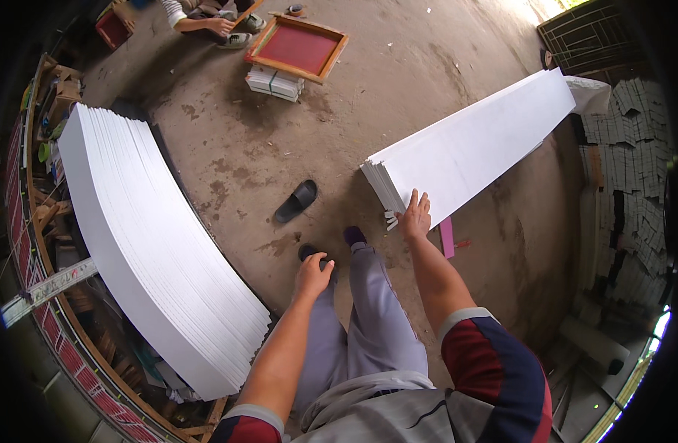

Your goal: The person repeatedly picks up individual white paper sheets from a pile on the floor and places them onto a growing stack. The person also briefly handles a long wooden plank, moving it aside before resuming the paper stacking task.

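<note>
- Our right grip [415, 218] lies open, fingers extended and a little apart, touching the near end of a white stack [486, 144]; we see it clasping nothing.
- The stack reaches away from that grip, ahead and to its right: long, smooth and plain white on top, with thin layers showing at the near end and a few uneven edges just beside the fingers.
- Our left grip [314, 277], empty and loosely curled, hangs over our left leg.
- Left of it we find a larger white stack [154, 244], its many layers fanned; ahead, a black slipper [297, 201].
</note>
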### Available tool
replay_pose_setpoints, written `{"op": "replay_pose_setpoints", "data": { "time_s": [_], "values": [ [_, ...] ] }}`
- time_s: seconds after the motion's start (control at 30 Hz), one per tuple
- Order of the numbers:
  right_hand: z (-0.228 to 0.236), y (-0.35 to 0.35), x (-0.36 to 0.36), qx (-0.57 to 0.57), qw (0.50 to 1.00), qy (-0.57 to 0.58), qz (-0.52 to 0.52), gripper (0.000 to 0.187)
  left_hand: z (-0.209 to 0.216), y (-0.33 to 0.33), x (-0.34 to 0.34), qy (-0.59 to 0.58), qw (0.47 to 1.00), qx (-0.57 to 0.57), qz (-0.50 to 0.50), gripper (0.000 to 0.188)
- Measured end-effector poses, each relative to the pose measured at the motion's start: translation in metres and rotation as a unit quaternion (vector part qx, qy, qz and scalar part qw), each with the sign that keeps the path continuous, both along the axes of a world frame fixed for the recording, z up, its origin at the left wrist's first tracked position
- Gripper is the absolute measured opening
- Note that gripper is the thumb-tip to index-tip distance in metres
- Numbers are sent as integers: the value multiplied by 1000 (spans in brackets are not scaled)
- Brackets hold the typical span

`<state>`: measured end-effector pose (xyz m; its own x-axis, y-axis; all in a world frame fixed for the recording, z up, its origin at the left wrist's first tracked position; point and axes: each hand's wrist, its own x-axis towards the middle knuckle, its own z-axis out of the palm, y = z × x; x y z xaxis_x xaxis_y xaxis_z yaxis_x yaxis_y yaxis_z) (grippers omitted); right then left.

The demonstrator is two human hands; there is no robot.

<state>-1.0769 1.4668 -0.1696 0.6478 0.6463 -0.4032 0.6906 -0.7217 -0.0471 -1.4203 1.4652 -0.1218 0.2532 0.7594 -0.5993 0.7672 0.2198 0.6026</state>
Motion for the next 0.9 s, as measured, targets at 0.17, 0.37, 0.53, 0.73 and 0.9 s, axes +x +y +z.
{"op": "replay_pose_setpoints", "data": {
  "time_s": [0.17,0.37,0.53,0.73,0.9],
  "values": [
    [-38,-5,33,17,1000,-13,18,97,-3,18,39,-25,996,-33,-83,44],
    [-25,-1,30,24,999,10,20,94,-11,23,44,-53,987,-35,-151,44],
    [-17,-2,49,7,997,43,61,82,-8,28,39,-58,982,-46,-176,44],
    [14,-7,69,14,991,48,124,70,13,47,52,-72,980,-62,-175,46],
    [71,-6,59,77,981,82,160,65,35,51,106,-140,972,-135,-128,71]
  ]
}}
